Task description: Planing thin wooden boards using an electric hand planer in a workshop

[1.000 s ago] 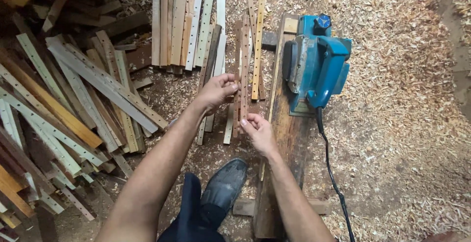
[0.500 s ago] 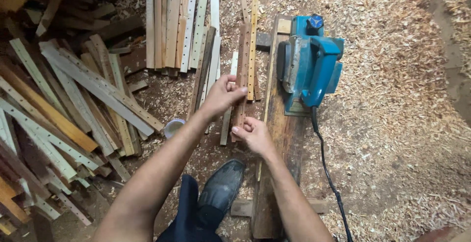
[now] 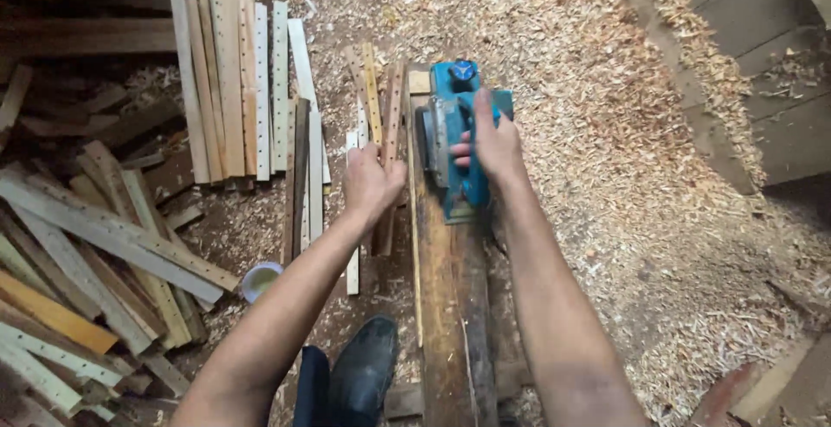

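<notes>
From the head camera, the right hand (image 3: 489, 145) was closed around the handle of one blue electric hand planer (image 3: 459, 137), which sat on a long dark wooden beam (image 3: 454, 306) running straight away from the person. Just left of it, the left hand (image 3: 370, 186) pinched one narrow perforated wooden slat (image 3: 391, 106) lying parallel (three such slats lay together there).

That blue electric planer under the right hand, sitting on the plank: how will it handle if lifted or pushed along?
The blue electric planer looks bulky, so probably heavy for its size. Its flat base rests on the plank, so it should slide rather than roll. The right hand lies over its handle; the plank is narrow, so it might tip sideways.
</notes>
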